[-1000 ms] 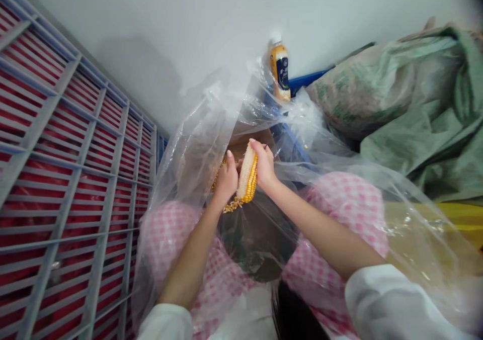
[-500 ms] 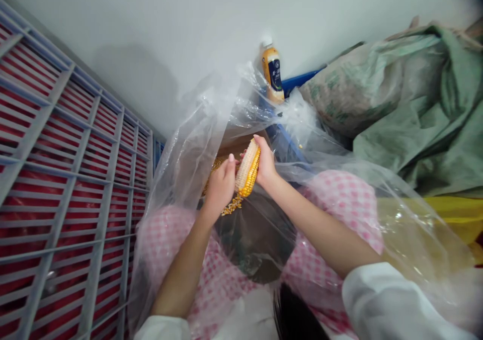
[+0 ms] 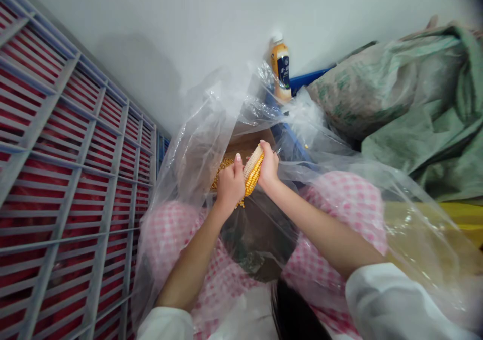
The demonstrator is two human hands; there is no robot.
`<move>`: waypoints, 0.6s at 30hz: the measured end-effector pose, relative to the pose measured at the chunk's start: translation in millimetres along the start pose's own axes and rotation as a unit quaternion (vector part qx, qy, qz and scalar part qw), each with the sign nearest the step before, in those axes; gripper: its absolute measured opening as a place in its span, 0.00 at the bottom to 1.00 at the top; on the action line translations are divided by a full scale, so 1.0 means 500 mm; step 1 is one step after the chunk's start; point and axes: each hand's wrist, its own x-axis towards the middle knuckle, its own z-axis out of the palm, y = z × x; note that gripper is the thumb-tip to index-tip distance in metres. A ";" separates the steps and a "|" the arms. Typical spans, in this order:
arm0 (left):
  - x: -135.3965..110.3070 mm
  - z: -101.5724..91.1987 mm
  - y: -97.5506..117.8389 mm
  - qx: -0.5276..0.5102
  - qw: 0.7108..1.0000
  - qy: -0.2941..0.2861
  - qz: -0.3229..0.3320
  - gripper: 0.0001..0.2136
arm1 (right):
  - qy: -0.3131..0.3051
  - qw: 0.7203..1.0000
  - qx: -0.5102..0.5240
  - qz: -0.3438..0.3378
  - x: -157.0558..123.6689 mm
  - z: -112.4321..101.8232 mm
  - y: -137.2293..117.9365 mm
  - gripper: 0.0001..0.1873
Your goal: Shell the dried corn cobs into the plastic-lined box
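1. Left hand (image 3: 231,185) closes its grip on the lower half of the partly stripped yellow corn cob (image 3: 253,169) at frame centre, thumb pressed against the kernels
2. Bare pale rows show on top, yellow rows remain; loose yellow kernels (image 3: 222,168) lie behind
3. Right hand (image 3: 268,167) clamps the upper end
4. Clear plastic sheet (image 3: 196,149) crowds both sides; the grey-and-red slatted crates (image 3: 68,179) fill the left of the frame

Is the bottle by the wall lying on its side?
No, the bottle stands upright against the wall, beyond the corn cob held in both hands.
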 end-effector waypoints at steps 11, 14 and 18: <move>0.052 0.016 -0.038 -0.115 0.982 -0.063 -0.134 0.34 | -0.042 0.999 -0.006 0.026 -0.006 0.002 0.009 0.15; 0.073 -0.004 -0.054 -0.116 0.978 -0.064 -0.161 0.31 | -0.046 0.996 0.010 0.072 -0.004 0.008 -0.007 0.13; 0.056 -0.028 -0.041 -0.036 0.995 -0.025 -0.092 0.29 | -0.032 0.999 0.010 0.041 0.001 0.007 -0.016 0.14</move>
